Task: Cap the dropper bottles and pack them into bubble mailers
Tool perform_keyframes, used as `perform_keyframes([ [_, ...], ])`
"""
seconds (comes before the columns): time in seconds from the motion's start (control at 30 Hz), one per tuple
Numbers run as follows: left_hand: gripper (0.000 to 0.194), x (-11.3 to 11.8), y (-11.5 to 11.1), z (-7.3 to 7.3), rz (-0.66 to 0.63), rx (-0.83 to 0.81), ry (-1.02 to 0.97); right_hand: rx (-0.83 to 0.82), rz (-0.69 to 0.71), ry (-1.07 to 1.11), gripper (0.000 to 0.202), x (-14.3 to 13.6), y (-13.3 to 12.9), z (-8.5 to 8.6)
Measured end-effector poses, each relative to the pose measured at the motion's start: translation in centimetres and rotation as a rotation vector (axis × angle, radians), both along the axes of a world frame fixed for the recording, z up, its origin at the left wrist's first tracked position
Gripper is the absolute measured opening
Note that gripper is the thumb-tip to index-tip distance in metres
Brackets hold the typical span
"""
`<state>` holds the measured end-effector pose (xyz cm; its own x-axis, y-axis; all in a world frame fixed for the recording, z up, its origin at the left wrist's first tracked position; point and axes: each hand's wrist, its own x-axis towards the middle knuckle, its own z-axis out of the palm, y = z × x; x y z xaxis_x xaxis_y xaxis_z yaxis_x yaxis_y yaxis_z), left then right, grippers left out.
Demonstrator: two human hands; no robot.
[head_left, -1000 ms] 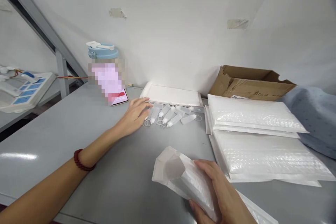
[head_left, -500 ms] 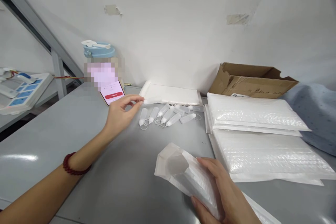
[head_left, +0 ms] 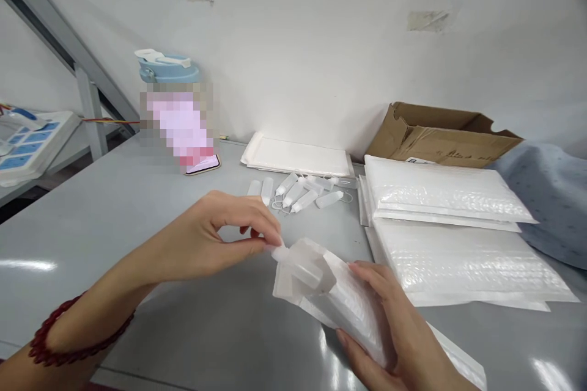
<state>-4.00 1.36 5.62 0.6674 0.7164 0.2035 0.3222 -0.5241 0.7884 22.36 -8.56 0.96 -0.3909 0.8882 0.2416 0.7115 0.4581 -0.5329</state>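
Note:
Pinched by its capped end, a small translucent squeeze bottle (head_left: 306,273) hangs from the fingertips of my left hand (head_left: 220,235). The bottle's body lies in the mouth of a white bubble mailer (head_left: 355,302). My right hand (head_left: 394,324) is wrapped round that mailer and keeps it tilted, its mouth gaping toward my left hand. Beyond my left hand, several more squeeze bottles (head_left: 305,200) with looped cap ties lie loose on the grey table (head_left: 206,324). My left hand partly covers the nearest ones.
Stacked bubble mailers (head_left: 477,263) fill the right side, before an open cardboard box (head_left: 458,143). A flat white mailer stack (head_left: 298,156) lies by the wall. A phone (head_left: 204,165) leans near a blue-lidded container (head_left: 169,68). Blue cloth (head_left: 550,195) is at the far right.
My left hand has moved right and nearer, bringing the squeeze bottle from beside the pile into the mailer's mouth. My right hand still holds the mailer in nearly the same place.

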Motion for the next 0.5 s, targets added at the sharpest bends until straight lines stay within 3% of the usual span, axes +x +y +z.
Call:
perform_keyframes([
  [0.3, 0.010, 0.2, -1.3, 0.6, 0.096, 0.245, 0.098, 0.082, 0.058, 0.019, 0.064, 0.4, -0.1, -1.2],
  [0.5, 0.015, 2.0, -2.2, -1.0, -0.119, 0.006, 0.143, 0.109, 0.072, -0.042, 0.068, 0.5, 0.0, -2.3],
])
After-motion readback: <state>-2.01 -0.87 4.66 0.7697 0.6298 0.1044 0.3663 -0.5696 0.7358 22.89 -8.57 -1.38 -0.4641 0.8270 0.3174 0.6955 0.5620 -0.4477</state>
